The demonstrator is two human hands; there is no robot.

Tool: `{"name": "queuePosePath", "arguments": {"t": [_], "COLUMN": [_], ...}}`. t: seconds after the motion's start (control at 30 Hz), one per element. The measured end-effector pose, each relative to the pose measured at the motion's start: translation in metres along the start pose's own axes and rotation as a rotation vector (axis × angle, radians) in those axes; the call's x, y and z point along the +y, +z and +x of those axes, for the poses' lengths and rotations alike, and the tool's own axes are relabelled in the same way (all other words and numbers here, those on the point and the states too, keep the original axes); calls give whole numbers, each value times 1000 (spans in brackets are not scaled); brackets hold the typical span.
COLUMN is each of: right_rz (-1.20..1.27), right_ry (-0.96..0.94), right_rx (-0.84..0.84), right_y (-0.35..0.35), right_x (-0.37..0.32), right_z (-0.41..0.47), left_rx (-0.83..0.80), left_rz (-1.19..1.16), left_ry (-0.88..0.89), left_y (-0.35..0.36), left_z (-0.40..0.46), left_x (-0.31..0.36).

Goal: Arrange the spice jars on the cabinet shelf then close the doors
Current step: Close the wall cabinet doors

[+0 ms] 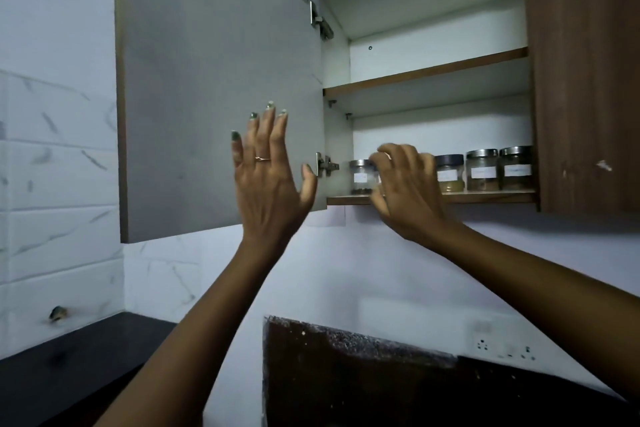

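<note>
Head view shows me the spice jars on the cabinet's bottom shelf (485, 197): a left-most jar (361, 176) near the hinge side, then a dark-lidded jar (449, 173) and two steel-lidded jars (482, 170) (516, 167) in a row toward the right. My right hand (405, 191) reaches in between them, fingers curled; whatever it may be gripping is hidden, so I cannot tell. My left hand (270, 177) is spread flat before the open left door (214, 87). The right door (585, 73) hangs alongside.
</note>
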State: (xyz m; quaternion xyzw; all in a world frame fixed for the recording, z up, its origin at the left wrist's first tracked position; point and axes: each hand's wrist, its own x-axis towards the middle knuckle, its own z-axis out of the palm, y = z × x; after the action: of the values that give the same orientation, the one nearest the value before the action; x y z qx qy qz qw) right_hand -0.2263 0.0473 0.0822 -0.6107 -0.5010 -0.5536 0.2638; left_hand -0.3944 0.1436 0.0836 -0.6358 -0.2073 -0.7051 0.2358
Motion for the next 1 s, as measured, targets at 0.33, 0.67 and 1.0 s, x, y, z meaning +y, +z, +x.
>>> {"name": "queuePosePath", "arguments": {"t": [0.33, 0.67, 1.0], "right_rz": [145, 219, 418], "right_ry": [-235, -193, 50], "right_rx": [273, 98, -239], "right_y": [-49, -49, -19], "right_x": [-101, -217, -271], "right_z": [51, 106, 113], "left_rx": [239, 272, -5], "left_rz": [12, -6, -280], "left_ry": [-62, -492, -653], "left_y": [-47, -86, -71], "left_z": [15, -12, -52], "left_x": [-21, -98, -110]}}
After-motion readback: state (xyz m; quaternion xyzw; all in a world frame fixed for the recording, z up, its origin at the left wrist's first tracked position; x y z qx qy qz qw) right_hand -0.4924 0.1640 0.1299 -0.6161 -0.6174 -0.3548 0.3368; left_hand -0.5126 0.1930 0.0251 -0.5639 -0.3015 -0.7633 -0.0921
